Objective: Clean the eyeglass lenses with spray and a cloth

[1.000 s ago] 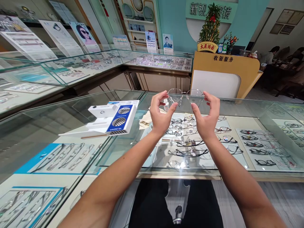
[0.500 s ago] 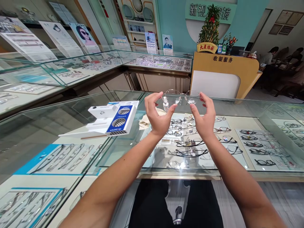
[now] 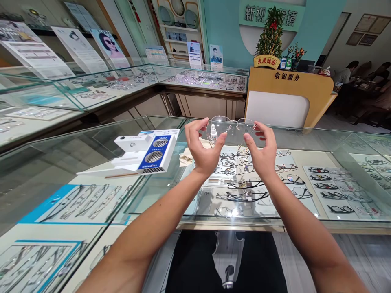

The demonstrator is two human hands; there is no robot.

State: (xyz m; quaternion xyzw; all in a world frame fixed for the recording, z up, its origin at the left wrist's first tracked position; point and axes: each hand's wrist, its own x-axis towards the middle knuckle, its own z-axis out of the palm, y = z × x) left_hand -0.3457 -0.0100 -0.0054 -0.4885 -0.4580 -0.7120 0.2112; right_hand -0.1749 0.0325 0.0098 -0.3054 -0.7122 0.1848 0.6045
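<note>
A pair of thin-rimmed glasses [image 3: 230,127] with clear lenses is held up in the air above the glass display counter [image 3: 305,140], between the two raised hands. The left hand [image 3: 202,148] is closed on the left end of the frame, which is pinched between thumb and fingertips at the edge of the left lens. The right hand [image 3: 263,151] is closed in the same way on the right end, at the edge of the right lens. The glasses are thus spanned across the gap between the hands, level with the fingertips and above the palms, with the lenses turned toward the camera and tipped slightly.

A small white dropper bottle [image 3: 214,133] is seen through the left lens, standing on the counter top beyond the left hand. A cream cloth [image 3: 186,156] lies on the glass just left of the left wrist. Further left, a blue-and-white box [image 3: 155,154] stands beside a white case [image 3: 133,143]. Rows of displayed spectacle frames [image 3: 244,196] lie inside the counter, below the hands.
</note>
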